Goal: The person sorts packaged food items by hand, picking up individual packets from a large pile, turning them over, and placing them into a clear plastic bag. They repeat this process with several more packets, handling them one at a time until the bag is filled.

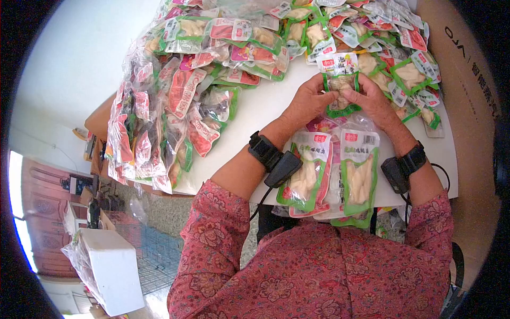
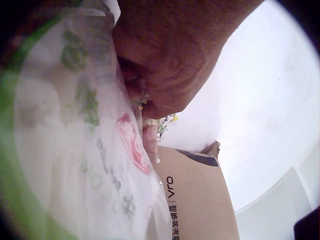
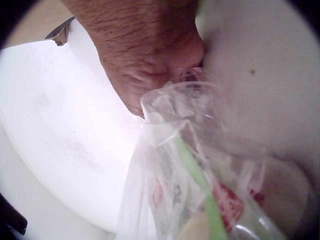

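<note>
Both hands hold one small food packet (image 1: 341, 66) upright at its sides, thumbs on its front. This packet has a white printed top, green edges and pale contents behind clear film. The left hand (image 1: 308, 102) grips its left edge and the right hand (image 1: 376, 103) its right edge. Nearer the body lie larger green-edged packets: a left one (image 1: 304, 178) and a right one (image 1: 359, 175), with more packets and clear plastic under them. A packet (image 2: 75, 140) fills much of the left wrist view, hiding the left fingertips. Clear plastic (image 3: 190, 130) overlaps the right hand in its wrist view.
A heap of packets in clear bags (image 1: 159, 111) covers the table's left side. Another pile of packets (image 1: 372, 32) lies at the back right. A cardboard box (image 1: 462, 80) stands along the right edge of the white table (image 1: 212, 165). A white box (image 1: 111, 271) sits lower left.
</note>
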Tool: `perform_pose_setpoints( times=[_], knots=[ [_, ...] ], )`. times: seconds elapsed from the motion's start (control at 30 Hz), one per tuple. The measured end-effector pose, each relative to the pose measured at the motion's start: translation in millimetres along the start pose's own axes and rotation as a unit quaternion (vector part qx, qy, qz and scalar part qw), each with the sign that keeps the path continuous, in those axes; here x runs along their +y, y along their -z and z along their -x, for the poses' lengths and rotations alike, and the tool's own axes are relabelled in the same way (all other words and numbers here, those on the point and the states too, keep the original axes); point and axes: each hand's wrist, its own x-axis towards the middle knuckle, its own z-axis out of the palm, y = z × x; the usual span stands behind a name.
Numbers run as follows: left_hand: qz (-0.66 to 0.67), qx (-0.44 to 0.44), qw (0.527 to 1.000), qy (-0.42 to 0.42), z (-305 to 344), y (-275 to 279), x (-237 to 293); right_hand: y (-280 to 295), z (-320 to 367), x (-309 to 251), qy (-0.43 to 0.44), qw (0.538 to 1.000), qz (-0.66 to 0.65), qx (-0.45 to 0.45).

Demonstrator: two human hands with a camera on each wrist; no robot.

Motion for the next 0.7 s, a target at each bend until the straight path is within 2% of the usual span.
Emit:
perform_pose_setpoints(
  times=[0.53,0.7],
  knots=[
    [-0.007,-0.001,1.000,0.008,-0.2,1.4,-2.4,0.7,-0.6,2.8,-0.001,1.000,-0.021,-0.006],
    [-0.006,-0.002,1.000,0.011,0.7,0.4,0.2,0.9,-1.0,2.6,-0.001,1.000,0.010,0.007]
  ],
)
